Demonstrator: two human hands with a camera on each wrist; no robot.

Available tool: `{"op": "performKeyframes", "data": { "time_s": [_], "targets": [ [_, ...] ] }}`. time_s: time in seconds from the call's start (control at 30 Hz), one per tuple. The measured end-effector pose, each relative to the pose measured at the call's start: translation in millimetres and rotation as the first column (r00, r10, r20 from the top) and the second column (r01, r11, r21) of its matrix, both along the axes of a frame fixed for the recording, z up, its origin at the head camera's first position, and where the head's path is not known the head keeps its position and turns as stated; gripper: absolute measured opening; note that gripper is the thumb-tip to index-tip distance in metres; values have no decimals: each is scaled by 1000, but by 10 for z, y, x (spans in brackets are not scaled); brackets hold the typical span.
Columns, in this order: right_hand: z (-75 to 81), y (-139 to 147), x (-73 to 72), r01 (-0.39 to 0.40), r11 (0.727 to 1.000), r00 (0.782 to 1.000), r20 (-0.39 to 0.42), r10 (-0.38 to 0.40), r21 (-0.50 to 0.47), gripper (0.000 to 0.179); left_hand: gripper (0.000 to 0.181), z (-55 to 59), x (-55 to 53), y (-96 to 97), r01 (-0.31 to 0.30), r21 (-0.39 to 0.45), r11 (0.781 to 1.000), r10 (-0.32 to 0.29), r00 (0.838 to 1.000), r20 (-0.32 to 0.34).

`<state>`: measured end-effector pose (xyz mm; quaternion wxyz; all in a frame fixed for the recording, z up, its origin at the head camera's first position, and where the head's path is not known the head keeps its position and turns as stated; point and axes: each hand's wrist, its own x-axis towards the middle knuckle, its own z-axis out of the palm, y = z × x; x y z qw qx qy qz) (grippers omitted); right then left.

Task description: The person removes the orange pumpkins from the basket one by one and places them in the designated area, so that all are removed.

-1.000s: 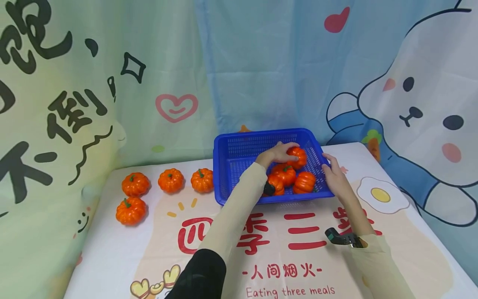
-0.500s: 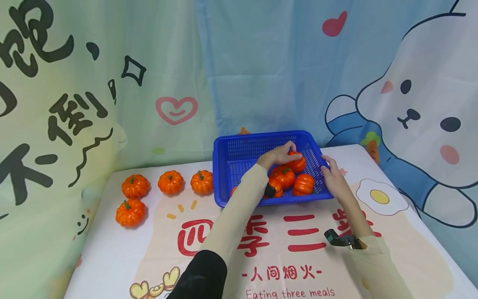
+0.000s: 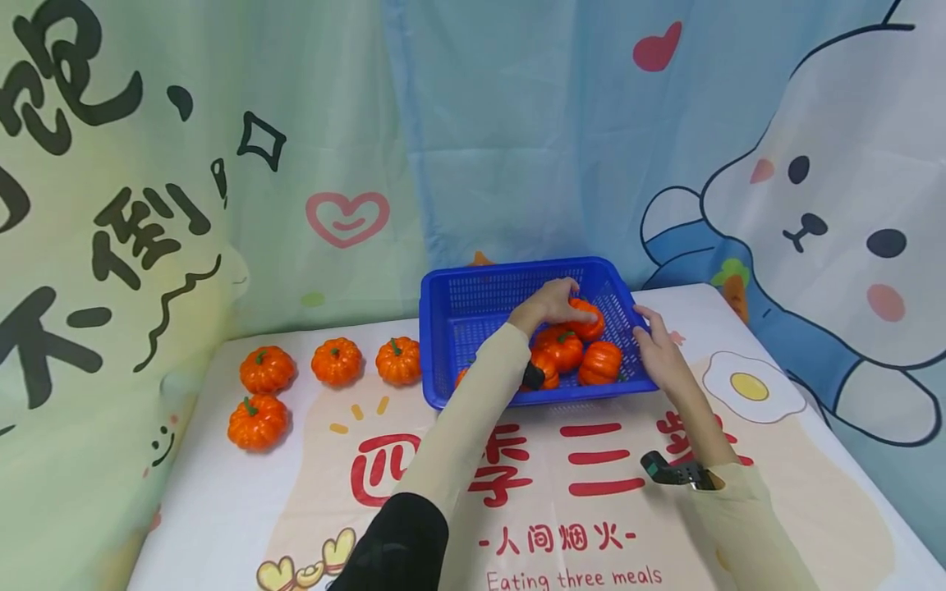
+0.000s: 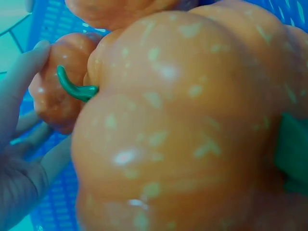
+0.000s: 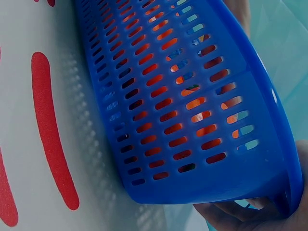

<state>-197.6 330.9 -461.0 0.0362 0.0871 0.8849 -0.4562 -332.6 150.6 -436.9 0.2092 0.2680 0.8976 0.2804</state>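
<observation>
Printed tabletop (image 3: 820, 484), pumpkin (image 3: 589, 331) pinched inside left grip (image 3: 547, 304), right grip (image 3: 663, 355) clasping blue basket rim (image 3: 517, 267)

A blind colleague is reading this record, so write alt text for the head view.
A left hand grips an orange pumpkin inside a blue basket while the right hand holds the basket's right edge. Other pumpkins lie in the basket, and four pumpkins sit left of it on the table, before a cartoon-printed curtain.

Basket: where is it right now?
In the head view, the basket sits right of centre, between a loose pumpkin on its left and the right hand on its right.
</observation>
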Motion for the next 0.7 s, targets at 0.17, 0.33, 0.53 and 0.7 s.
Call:
{"op": "performKeyframes", "data": {
  "time_s": [0.17, 0.33, 0.53, 0.7],
  "targets": [
    [-12, -4, -2, -4, 1000, 1000, 5, 4, -4, 56, 74, 93, -24, -67, -8, 40, 999, 5, 998, 61],
    [5, -9, -21, -7, 1000, 1000, 1, 7, -3, 57, 62, 206, -73, -192, 10, 154, 988, -20, 998, 60],
    [39, -6, -11, -4, 1000, 1000, 0, 4, 10, 57, 62, 298, -126, -345, 12, 225, 974, -18, 1000, 25],
    [46, -17, 9, -10, 1000, 1000, 1, 10, 5, 57, 62, 370, -133, -458, -33, 262, 964, 19, 998, 56]
  ]
}}
